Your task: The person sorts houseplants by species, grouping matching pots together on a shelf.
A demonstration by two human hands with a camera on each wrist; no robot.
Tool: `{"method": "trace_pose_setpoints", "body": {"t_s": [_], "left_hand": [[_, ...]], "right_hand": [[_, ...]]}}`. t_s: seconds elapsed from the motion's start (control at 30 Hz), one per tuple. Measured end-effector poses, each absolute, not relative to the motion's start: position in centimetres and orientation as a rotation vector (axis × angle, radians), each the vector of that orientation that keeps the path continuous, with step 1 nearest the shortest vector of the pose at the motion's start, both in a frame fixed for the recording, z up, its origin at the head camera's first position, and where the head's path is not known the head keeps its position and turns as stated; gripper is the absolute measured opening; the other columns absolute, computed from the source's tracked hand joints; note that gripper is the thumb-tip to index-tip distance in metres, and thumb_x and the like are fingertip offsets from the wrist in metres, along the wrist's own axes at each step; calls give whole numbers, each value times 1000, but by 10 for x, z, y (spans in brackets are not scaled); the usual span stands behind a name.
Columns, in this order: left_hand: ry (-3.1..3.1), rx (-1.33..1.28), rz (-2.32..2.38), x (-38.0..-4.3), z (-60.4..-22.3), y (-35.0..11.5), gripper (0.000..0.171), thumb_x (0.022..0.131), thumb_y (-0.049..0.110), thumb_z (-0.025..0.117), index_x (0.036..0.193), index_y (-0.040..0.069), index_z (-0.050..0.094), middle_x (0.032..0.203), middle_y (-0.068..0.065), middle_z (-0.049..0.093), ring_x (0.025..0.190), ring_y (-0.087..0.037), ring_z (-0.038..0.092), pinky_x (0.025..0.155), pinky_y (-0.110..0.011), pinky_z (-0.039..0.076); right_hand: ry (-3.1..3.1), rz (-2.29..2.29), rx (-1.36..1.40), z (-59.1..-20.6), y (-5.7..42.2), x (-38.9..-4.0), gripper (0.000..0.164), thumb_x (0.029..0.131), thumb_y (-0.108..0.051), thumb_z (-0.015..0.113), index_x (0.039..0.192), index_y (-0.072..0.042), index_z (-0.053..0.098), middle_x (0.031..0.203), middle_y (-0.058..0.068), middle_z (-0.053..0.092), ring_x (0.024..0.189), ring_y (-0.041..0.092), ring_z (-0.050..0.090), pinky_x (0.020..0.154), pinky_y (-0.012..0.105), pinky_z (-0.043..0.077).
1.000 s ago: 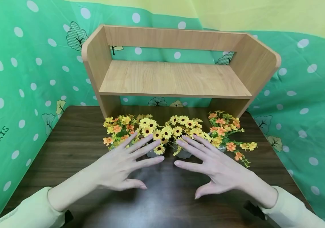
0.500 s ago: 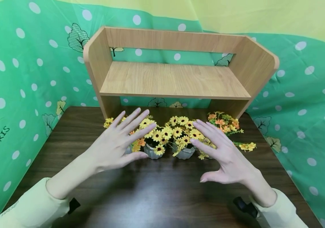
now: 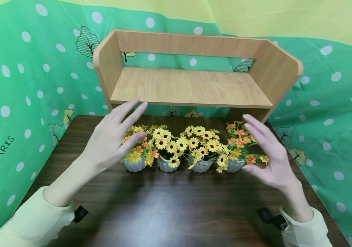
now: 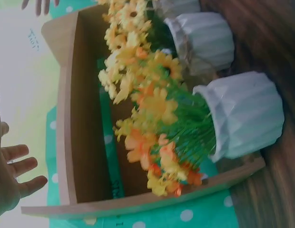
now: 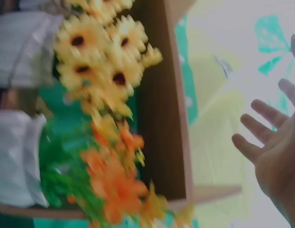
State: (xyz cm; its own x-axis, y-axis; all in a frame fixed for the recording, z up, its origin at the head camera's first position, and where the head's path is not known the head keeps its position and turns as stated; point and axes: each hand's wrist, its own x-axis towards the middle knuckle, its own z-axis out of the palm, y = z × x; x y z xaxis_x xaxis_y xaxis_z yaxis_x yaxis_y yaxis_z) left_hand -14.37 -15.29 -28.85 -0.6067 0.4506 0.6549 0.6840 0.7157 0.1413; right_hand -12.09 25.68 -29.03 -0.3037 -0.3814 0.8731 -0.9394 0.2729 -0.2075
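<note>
Several small white fluted pots of artificial flowers stand in a row before the wooden shelf. The leftmost pot [image 3: 134, 165] bears orange and yellow blooms; my left hand [image 3: 106, 142] is raised just left of it, fingers spread. Two middle pots hold yellow daisies [image 3: 171, 146] with dark centres. Beside the rightmost pot [image 3: 234, 165] with orange flowers [image 3: 239, 133], my right hand [image 3: 271, 159] hovers with fingers apart, partly covering the blooms. The left wrist view has the left hand [image 4: 14, 173] away from the nearest pot [image 4: 247, 114]. Neither hand holds anything.
A light wooden desktop shelf [image 3: 191, 85] stands at the back of the dark wooden table [image 3: 163, 209], its upper board above the flowers. Green dotted cloth [image 3: 24, 103] hangs behind and on both sides. Black straps [image 3: 80, 213] sit at the wrists.
Both hands have moved apart, from in front of the middle flowers out to the two ends of the row, and lifted. The pots have come into fuller view and stand in place.
</note>
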Motion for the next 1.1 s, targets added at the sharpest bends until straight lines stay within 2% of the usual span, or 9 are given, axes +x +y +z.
{"method": "trace_pose_setpoints", "body": {"t_s": [0.2,0.3,0.4,0.53,0.67,0.77,0.97,1.03,1.1], "left_hand": [[-2314,-753,-579,-143,-279,-166,64,106,61,40,159,27,39,157,-5,50,141,-30,49,102,-57,51],[-2320,-693,-583,-141,-275,-172,60,106,56,47,158,28,41,152,-7,55,138,-30,52,91,-59,55],[-2316,-625,-623,-140,-271,-177,57,106,52,50,158,31,41,149,-8,57,135,-30,54,87,-59,55],[-2296,-569,-710,-141,-265,-182,56,106,51,49,159,33,38,142,-12,60,130,-31,55,94,-55,51],[-2284,-531,-759,-144,-260,-188,55,107,48,50,158,32,40,133,-13,63,119,-29,59,90,-49,49],[-2290,-499,-785,-147,-257,-192,53,106,44,52,157,32,42,132,-11,64,112,-27,61,84,-43,48],[-2303,-450,-874,-153,-251,-200,52,106,42,52,156,30,44,130,-11,64,113,-28,63,90,-28,47],[-2309,-425,-899,-155,-248,-202,52,106,42,53,156,31,45,128,-12,64,111,-28,65,92,-29,48],[-2323,-404,-914,-157,-245,-203,52,105,43,53,156,33,44,127,-12,63,110,-29,65,94,-35,50]], "right_hand": [[-1651,1430,1152,-282,293,-122,72,90,-24,80,138,19,49,148,29,54,143,30,52,125,34,36],[-1594,1561,1143,-283,309,-123,65,91,-17,78,138,17,49,147,27,56,141,30,54,124,35,38],[-1554,1667,1132,-285,320,-127,60,92,-13,76,138,14,50,144,27,59,137,30,58,121,35,42],[-1524,1754,1143,-291,331,-135,57,92,-9,73,138,15,50,142,29,60,134,32,61,114,34,48],[-1607,1792,1141,-304,349,-145,54,97,-4,65,143,16,45,144,29,58,136,32,59,111,30,50],[-1746,1797,1089,-317,367,-150,53,100,1,55,147,17,39,147,26,57,138,28,57,111,26,48],[-1971,1802,969,-341,398,-154,51,100,11,43,149,20,31,148,23,57,135,23,60,110,21,47],[-2077,1778,913,-347,406,-155,51,100,11,40,151,18,32,148,21,58,134,19,61,109,19,46],[-2193,1736,861,-353,413,-155,51,101,10,38,152,14,33,148,19,58,134,15,60,109,16,43]]}}
